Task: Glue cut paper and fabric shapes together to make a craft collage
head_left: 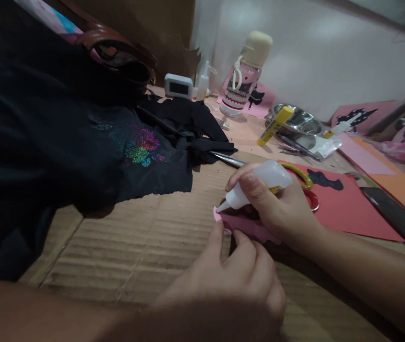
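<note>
In my right hand (284, 204) is a white squeeze bottle of glue (272, 174), tilted with its nozzle down at the left tip of a pink paper cutout (241, 224). My left hand (238, 275) has its fingers bent against the cutout's near edge, holding it over the cardboard (145, 242). Part of the cutout is hidden behind my fingers. Just beyond my right hand lie scissors with yellow and red handles (304, 178). A red paper sheet (352, 209) with a black cutout (325, 180) on it lies to the right.
Black fabric (60, 142) with a shiny flower print covers the left side. Farther back stand a drinking bottle (240, 88), a white digital clock (178, 86), a yellow glue stick (275, 126) and a metal bowl (300, 118). A dark-handled tool (395, 218) crosses the red sheet's right edge.
</note>
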`<state>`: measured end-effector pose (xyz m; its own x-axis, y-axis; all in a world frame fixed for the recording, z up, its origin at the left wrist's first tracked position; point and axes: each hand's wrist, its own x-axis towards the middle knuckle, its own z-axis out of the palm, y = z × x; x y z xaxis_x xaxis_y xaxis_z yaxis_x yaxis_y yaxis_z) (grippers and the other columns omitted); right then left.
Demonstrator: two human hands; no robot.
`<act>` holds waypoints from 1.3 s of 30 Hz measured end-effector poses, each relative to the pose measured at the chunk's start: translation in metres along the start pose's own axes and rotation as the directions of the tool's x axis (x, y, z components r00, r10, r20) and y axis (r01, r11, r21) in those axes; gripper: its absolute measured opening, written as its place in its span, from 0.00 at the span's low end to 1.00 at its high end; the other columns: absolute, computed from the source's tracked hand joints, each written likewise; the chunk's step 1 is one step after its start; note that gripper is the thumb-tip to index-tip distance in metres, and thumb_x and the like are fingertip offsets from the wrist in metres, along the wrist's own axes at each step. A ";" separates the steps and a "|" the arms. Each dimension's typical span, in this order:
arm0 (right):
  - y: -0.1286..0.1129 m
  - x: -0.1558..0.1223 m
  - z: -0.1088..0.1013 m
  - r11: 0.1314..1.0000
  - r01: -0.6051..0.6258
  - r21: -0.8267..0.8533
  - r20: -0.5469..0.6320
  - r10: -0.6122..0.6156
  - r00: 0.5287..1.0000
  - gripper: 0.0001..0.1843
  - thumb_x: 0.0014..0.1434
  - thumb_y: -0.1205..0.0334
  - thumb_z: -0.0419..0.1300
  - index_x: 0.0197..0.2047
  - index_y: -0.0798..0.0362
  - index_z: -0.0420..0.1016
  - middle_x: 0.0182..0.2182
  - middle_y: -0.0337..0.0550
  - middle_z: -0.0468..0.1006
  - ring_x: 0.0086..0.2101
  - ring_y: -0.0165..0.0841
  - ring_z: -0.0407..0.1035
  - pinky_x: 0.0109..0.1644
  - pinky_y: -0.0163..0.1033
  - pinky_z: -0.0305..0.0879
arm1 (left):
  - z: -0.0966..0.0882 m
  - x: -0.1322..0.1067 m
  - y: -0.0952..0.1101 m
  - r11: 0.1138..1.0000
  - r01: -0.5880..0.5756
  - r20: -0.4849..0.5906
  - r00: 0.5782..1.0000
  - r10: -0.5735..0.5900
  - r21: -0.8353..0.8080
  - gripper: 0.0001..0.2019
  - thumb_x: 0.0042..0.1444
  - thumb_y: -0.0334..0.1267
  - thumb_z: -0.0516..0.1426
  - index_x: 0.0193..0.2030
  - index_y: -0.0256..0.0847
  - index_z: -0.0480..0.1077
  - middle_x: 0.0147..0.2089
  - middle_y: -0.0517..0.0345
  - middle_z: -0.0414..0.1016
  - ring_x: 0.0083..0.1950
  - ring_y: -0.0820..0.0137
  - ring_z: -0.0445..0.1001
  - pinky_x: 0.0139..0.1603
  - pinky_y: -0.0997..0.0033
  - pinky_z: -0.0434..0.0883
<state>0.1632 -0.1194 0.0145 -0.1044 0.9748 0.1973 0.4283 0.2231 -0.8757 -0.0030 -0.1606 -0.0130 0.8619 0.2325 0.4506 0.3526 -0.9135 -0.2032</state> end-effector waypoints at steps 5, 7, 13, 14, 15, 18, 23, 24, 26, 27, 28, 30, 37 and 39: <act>-0.001 0.000 -0.002 0.997 0.032 0.065 0.029 -0.034 0.999 0.23 0.64 0.38 0.63 0.34 0.52 0.76 0.26 0.40 0.78 0.26 0.32 0.71 0.29 0.35 0.67 | 0.001 -0.001 0.001 1.000 0.023 -0.020 1.000 -0.023 -0.008 0.16 0.70 0.37 0.50 0.49 0.40 0.79 0.45 0.51 0.84 0.46 0.57 0.80 0.50 0.50 0.79; -0.004 0.001 -0.005 0.990 0.109 0.089 -0.016 -0.108 0.994 0.25 0.64 0.36 0.63 0.35 0.52 0.77 0.27 0.39 0.78 0.25 0.31 0.70 0.27 0.35 0.67 | 0.001 -0.001 0.001 1.000 0.015 -0.020 1.000 -0.015 -0.006 0.16 0.71 0.36 0.49 0.49 0.40 0.79 0.46 0.52 0.84 0.46 0.57 0.80 0.50 0.51 0.80; -0.010 0.005 -0.007 0.975 0.217 -0.053 -0.109 -0.222 0.969 0.10 0.63 0.55 0.68 0.47 0.47 0.77 0.46 0.43 0.81 0.39 0.35 0.77 0.40 0.38 0.74 | 0.002 -0.001 -0.001 1.000 -0.012 -0.014 1.000 0.012 0.010 0.19 0.74 0.36 0.45 0.49 0.41 0.79 0.46 0.53 0.84 0.45 0.59 0.81 0.52 0.50 0.80; -0.009 0.005 -0.006 0.977 0.207 -0.058 -0.119 -0.213 0.970 0.12 0.62 0.59 0.68 0.49 0.45 0.75 0.50 0.44 0.79 0.42 0.37 0.76 0.43 0.40 0.74 | 0.003 -0.001 -0.001 1.000 -0.010 -0.019 1.000 0.010 0.012 0.19 0.74 0.37 0.45 0.49 0.40 0.79 0.46 0.53 0.84 0.46 0.58 0.81 0.51 0.50 0.80; -0.008 0.005 -0.006 0.978 0.203 -0.044 -0.130 -0.207 0.970 0.14 0.62 0.60 0.68 0.50 0.45 0.73 0.52 0.44 0.77 0.43 0.37 0.76 0.43 0.41 0.74 | 0.003 -0.001 -0.002 1.000 -0.009 -0.024 1.000 0.009 0.012 0.19 0.74 0.38 0.45 0.49 0.40 0.79 0.46 0.52 0.84 0.46 0.58 0.81 0.51 0.50 0.80; -0.003 0.004 -0.005 0.977 0.205 0.065 -0.144 -0.194 0.970 0.15 0.63 0.54 0.67 0.49 0.45 0.69 0.46 0.45 0.76 0.37 0.37 0.74 0.36 0.41 0.72 | 0.004 -0.001 -0.003 1.000 -0.019 -0.031 0.999 0.019 -0.003 0.18 0.73 0.37 0.47 0.49 0.39 0.79 0.46 0.51 0.84 0.45 0.58 0.81 0.51 0.50 0.80; -0.006 0.003 -0.007 0.977 0.213 0.011 -0.100 -0.211 0.972 0.22 0.57 0.44 0.71 0.37 0.45 0.64 0.30 0.36 0.69 0.25 0.30 0.65 0.24 0.36 0.63 | 0.005 -0.002 -0.002 1.000 -0.022 -0.036 0.999 0.022 -0.009 0.17 0.72 0.36 0.47 0.49 0.38 0.79 0.45 0.51 0.84 0.46 0.57 0.81 0.50 0.51 0.79; -0.007 0.002 -0.008 0.981 0.195 0.016 -0.062 -0.194 0.979 0.23 0.57 0.42 0.70 0.36 0.46 0.63 0.27 0.35 0.68 0.23 0.30 0.64 0.23 0.37 0.62 | 0.005 -0.002 -0.002 1.000 -0.022 -0.040 0.999 0.021 -0.007 0.17 0.72 0.36 0.48 0.49 0.38 0.79 0.45 0.51 0.84 0.46 0.57 0.81 0.50 0.51 0.79; -0.008 0.001 -0.010 0.989 0.142 0.046 0.011 -0.142 0.990 0.23 0.59 0.40 0.68 0.34 0.46 0.63 0.24 0.35 0.69 0.23 0.31 0.64 0.22 0.37 0.62 | 0.005 -0.002 -0.002 1.000 -0.015 -0.046 0.999 0.015 -0.005 0.17 0.71 0.37 0.48 0.49 0.39 0.79 0.45 0.52 0.84 0.45 0.57 0.81 0.50 0.51 0.79; -0.008 0.001 -0.010 0.990 0.128 0.050 0.035 -0.130 0.991 0.22 0.60 0.39 0.67 0.34 0.46 0.65 0.24 0.35 0.70 0.23 0.32 0.65 0.22 0.38 0.62 | 0.005 -0.002 -0.001 1.000 -0.010 -0.048 0.999 0.010 -0.007 0.16 0.71 0.37 0.49 0.48 0.39 0.79 0.45 0.52 0.84 0.45 0.57 0.81 0.50 0.51 0.79; -0.007 0.000 -0.011 0.990 0.132 0.041 0.049 -0.134 0.990 0.20 0.61 0.40 0.66 0.34 0.46 0.67 0.25 0.36 0.72 0.23 0.32 0.67 0.23 0.38 0.63 | 0.005 -0.002 -0.001 1.000 -0.006 -0.048 0.999 0.006 -0.009 0.16 0.71 0.37 0.49 0.48 0.39 0.79 0.44 0.52 0.84 0.44 0.57 0.81 0.50 0.51 0.79; -0.006 0.000 -0.011 0.987 0.162 0.020 0.065 -0.163 0.985 0.18 0.62 0.41 0.65 0.35 0.47 0.73 0.27 0.38 0.77 0.26 0.33 0.71 0.25 0.38 0.66 | 0.004 -0.002 -0.002 1.000 -0.003 -0.049 0.999 0.002 -0.016 0.16 0.70 0.37 0.50 0.49 0.39 0.79 0.44 0.52 0.84 0.43 0.58 0.80 0.50 0.50 0.79; -0.009 0.000 -0.001 0.989 0.096 0.114 0.097 -0.107 0.989 0.20 0.62 0.39 0.66 0.33 0.48 0.76 0.24 0.38 0.78 0.23 0.31 0.73 0.23 0.36 0.67 | 0.003 -0.002 -0.002 1.000 -0.024 -0.039 0.999 0.023 -0.018 0.19 0.71 0.35 0.46 0.48 0.38 0.79 0.44 0.52 0.84 0.44 0.57 0.81 0.50 0.51 0.81; -0.009 -0.001 0.001 0.990 0.067 0.123 0.094 -0.079 0.992 0.21 0.61 0.38 0.66 0.33 0.49 0.75 0.25 0.38 0.78 0.24 0.31 0.73 0.24 0.35 0.67 | 0.003 -0.002 -0.001 0.999 -0.024 -0.043 0.999 0.023 -0.022 0.19 0.72 0.36 0.46 0.48 0.39 0.79 0.44 0.51 0.84 0.44 0.57 0.81 0.49 0.52 0.81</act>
<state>0.1589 -0.1219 0.0215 -0.2221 0.9491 0.2232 0.3066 0.2853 -0.9081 -0.0038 -0.1588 -0.0157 0.8532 0.1970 0.4830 0.3240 -0.9258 -0.1947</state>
